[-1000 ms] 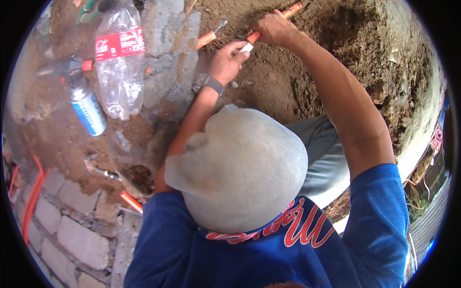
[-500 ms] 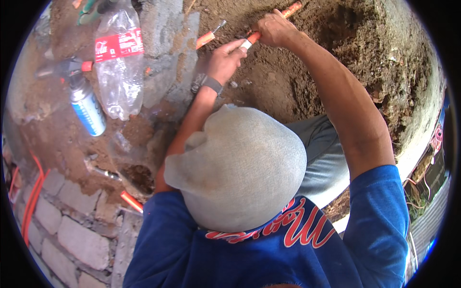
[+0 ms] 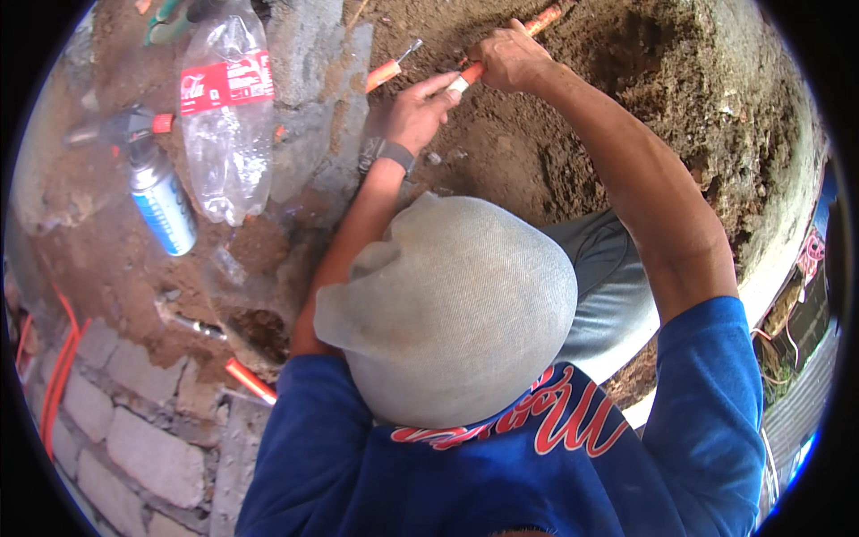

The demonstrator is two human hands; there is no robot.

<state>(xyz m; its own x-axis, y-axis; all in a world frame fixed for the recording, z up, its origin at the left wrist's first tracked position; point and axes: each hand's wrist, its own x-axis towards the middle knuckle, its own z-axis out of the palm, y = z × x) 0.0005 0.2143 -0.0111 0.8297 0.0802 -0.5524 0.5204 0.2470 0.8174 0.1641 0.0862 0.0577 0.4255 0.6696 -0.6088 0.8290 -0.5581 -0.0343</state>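
My left hand (image 3: 420,112) grips the white end piece (image 3: 459,84) of an orange pipe (image 3: 541,21), thumb along it. My right hand (image 3: 510,55) is closed round the pipe just up and right of it, over dug brown soil (image 3: 501,152). A short orange piece with a metal rod (image 3: 383,74) lies left of the pipe, beside a grey concrete strip (image 3: 304,152). A large rounded grey fabric shape (image 3: 447,304) fills the middle, in front of my blue shirt, hiding part of my left forearm.
A clear plastic bottle with red label (image 3: 224,152) and a blue-and-white gas canister with torch head (image 3: 163,206) lie at left. Orange conduits (image 3: 58,385), another orange pipe (image 3: 250,380) and grey blocks (image 3: 152,447) are lower left. A soil bank (image 3: 716,161) rises at right.
My left hand and the white piece have shifted slightly up, the thumb now higher on it. Both hands still grip. My shoulders and the grey shape have moved slightly right.
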